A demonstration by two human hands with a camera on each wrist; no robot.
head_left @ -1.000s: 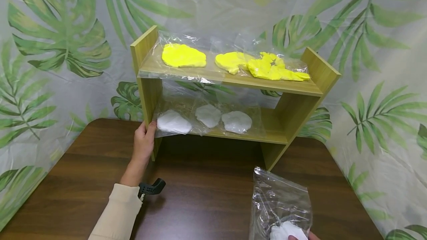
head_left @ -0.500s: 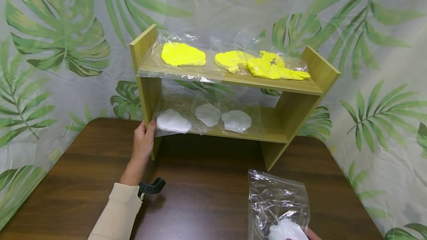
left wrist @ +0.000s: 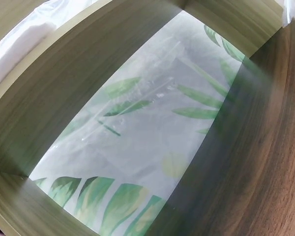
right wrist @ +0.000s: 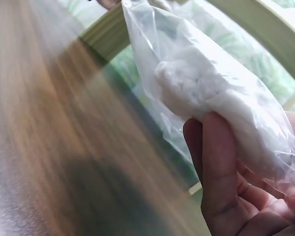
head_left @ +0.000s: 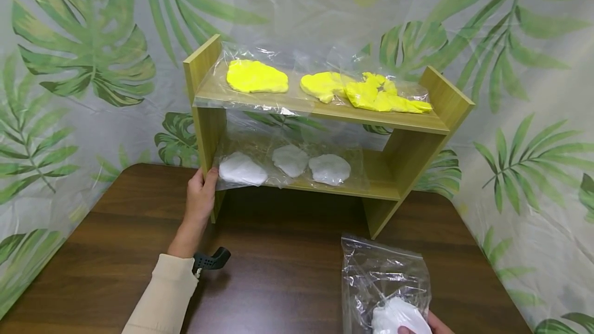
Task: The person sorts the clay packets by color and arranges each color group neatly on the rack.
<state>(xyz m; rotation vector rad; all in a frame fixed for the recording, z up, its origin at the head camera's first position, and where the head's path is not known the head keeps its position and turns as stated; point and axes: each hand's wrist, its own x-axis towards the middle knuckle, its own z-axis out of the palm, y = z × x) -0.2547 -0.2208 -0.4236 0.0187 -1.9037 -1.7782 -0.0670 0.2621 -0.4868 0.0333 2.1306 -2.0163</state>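
My left hand (head_left: 200, 197) grips the left side panel of a two-tier wooden shelf (head_left: 341, 113), its thumb by the front edge near the lower board. In the lower right of the head view, my right hand (head_left: 438, 322) holds a clear zip bag (head_left: 382, 269) with a white clay-like lump (head_left: 400, 316) inside. The right wrist view shows the fingers (right wrist: 219, 162) curled against this bagged lump. Bagged white lumps (head_left: 329, 169) lie on the lower board, left to middle. Flattened yellow lumps (head_left: 257, 77) in clear bags lie along the top board.
The shelf stands on a dark wooden table (head_left: 278, 282). Behind it hangs a leaf-patterned cloth (head_left: 315, 4). To the right of the white lumps, the lower board (head_left: 382, 179) shows bare wood. A black strap-like piece (head_left: 212, 259) sits at my left wrist.
The bag in my right hand has shifted slightly left, and its upper end sits a little lower. My left hand stays on the shelf's side panel.
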